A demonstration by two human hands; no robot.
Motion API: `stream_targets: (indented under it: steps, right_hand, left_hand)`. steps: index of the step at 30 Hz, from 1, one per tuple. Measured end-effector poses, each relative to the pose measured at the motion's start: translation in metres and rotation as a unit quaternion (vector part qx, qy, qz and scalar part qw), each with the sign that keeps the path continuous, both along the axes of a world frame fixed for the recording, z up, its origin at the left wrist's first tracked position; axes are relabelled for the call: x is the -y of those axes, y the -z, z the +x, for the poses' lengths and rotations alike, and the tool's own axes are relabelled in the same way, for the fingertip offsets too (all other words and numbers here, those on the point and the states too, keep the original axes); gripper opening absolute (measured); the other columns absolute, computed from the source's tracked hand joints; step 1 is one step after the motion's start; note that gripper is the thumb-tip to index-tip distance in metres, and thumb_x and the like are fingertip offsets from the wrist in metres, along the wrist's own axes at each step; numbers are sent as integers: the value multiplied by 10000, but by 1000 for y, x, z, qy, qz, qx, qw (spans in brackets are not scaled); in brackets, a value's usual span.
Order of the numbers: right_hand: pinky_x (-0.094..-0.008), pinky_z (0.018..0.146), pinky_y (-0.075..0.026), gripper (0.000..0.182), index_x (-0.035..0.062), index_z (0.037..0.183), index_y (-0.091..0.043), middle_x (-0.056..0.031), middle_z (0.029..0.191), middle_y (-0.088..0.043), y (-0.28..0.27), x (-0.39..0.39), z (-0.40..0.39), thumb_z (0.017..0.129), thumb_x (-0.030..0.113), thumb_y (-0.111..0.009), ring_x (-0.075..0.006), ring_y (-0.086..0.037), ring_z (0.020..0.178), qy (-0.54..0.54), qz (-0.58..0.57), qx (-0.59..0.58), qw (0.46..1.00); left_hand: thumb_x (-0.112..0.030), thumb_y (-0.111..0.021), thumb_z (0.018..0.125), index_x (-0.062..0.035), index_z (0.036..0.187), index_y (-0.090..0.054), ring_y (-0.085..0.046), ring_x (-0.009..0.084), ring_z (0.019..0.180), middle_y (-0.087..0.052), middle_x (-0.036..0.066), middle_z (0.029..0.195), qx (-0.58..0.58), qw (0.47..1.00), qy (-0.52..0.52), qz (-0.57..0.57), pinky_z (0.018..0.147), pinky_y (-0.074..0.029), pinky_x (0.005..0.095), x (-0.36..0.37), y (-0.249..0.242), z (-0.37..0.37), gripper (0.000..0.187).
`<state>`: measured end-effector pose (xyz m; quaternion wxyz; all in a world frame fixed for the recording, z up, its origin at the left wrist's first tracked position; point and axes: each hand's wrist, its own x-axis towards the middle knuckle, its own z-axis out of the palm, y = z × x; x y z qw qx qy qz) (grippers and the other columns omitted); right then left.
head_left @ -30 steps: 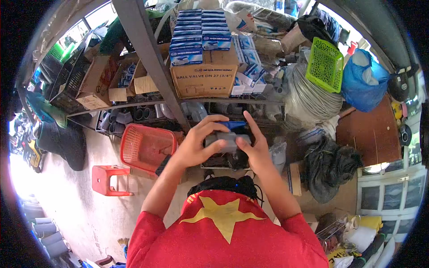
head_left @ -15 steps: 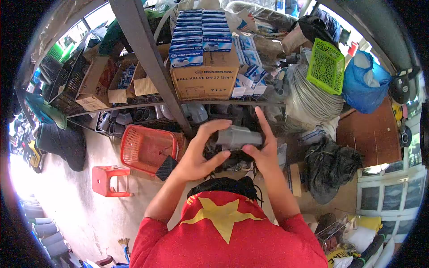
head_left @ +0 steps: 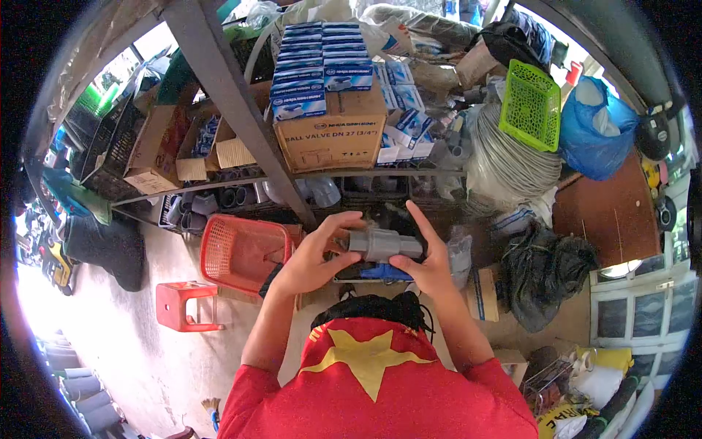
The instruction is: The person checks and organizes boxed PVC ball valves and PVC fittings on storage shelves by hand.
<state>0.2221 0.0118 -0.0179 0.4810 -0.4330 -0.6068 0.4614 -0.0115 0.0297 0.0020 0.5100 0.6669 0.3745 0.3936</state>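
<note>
A grey plastic pipe fitting (head_left: 383,245), wider in the middle and stepped toward its ends, lies sideways between my two hands in front of my chest. My left hand (head_left: 316,257) curves around its left end, the thumb below and the fingers above. At the right end, my right hand (head_left: 430,265) presses its thumb against the lower side, while the index finger points up past the fitting. The palm sides of the fingers are partly hidden. Below the fitting, a blue item (head_left: 386,272) shows on a low surface.
A shelf ahead holds a ball valve carton (head_left: 333,139) topped with small blue-and-white boxes. To its right are a coil of grey tubing (head_left: 504,164) and a green basket (head_left: 530,106). On the left stand a red basket (head_left: 245,249) and a red stool (head_left: 186,306). A slanted metal post (head_left: 234,102) crosses the shelf.
The fitting has come slightly lower and now sits more level. My left fingers have closed in toward its left end. The camera view has shifted a little.
</note>
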Motion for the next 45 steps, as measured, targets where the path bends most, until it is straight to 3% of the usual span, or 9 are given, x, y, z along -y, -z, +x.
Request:
stream_targets:
  steps: [9, 13, 20, 25, 29, 35, 38, 42, 45]
  right_hand:
    - [-369, 1158, -58, 1137, -12, 1504, 22, -157, 1588, 3, 4, 19, -6, 797, 484, -716, -216, 13, 1455, -117, 25, -208, 971]
    - [-353, 1152, -97, 1139, 11, 1513, 9, -168, 1582, -26, -2, 25, -12, 729, 173, -801, -223, -52, 1450, -36, 30, -33, 998]
    - [-342, 1115, -228, 1061, -5, 1508, -38, -192, 1549, -175, 9, 30, -11, 766, 168, -776, -231, -279, 1379, 32, -40, -108, 993]
    - [-350, 1085, -308, 1074, 5, 1506, -68, -238, 1513, -264, -7, 42, -13, 753, 231, -799, -302, -355, 1364, 141, 136, 172, 965]
    - [-360, 1106, -279, 1102, 1, 1501, -100, -227, 1498, -305, -3, 49, -15, 719, 277, -826, -314, -320, 1387, 119, 46, 138, 982]
    - [-348, 1108, -268, 1040, 24, 1493, -221, -189, 1472, -374, 3, 41, 2, 691, 247, -845, -268, -369, 1356, 184, 50, 55, 980]
    - [-352, 1106, -270, 1007, 20, 1484, -249, -172, 1476, -373, 5, 40, 13, 691, 212, -840, -260, -369, 1350, 156, -49, -75, 984]
    - [-349, 1152, -113, 1017, -6, 1502, -157, -160, 1564, -170, 5, 39, 26, 818, 592, -613, -232, -158, 1441, 43, -37, -251, 966]
    - [-350, 1156, -47, 1089, -18, 1506, -68, -146, 1585, -64, -4, 34, 41, 819, 694, -523, -219, -63, 1456, 41, 31, -129, 990]
  left_hand:
    - [-233, -517, 987, 3, 957, -563, -579, 110, 692, -594, 49, 735, 15, 993, -99, -59, 641, -472, 265, 7, 3, 3, 242]
    - [-250, -492, 994, -11, 889, -542, -537, 99, 625, -545, 28, 689, -46, 987, -95, -118, 576, -451, 279, 3, 20, -1, 266]
    - [1, -644, 854, -32, 1178, -585, -533, 101, 890, -540, 93, 1162, 1, 994, 17, 108, 711, -489, 274, 4, 7, -3, 331]
    - [-92, -584, 928, -4, 1108, -611, -537, 84, 768, -600, 46, 905, -5, 995, -32, -90, 647, -452, 240, 8, 10, 7, 202]
    - [-161, -529, 974, -1, 1067, -630, -525, 83, 683, -574, 4, 706, -75, 983, -59, -154, 618, -424, 231, 2, 35, 11, 211]
    - [-162, -648, 898, -13, 1155, -609, -562, 155, 971, -599, 65, 1019, 114, 993, 39, 3, 816, -442, 285, 4, 1, 27, 300]
    - [-55, -695, 824, -31, 1254, -567, -552, 144, 871, -543, 60, 1122, -20, 992, 75, 100, 769, -458, 267, -9, 8, 27, 449]
    - [-286, -615, 936, -7, 1052, -585, -531, 95, 787, -592, 30, 880, 81, 993, -2, -80, 691, -433, 236, 0, 12, 52, 303]
    - [-320, -539, 973, -5, 945, -546, -445, 78, 648, -525, 0, 687, -44, 996, -29, -76, 569, -379, 279, -15, 26, 61, 317]
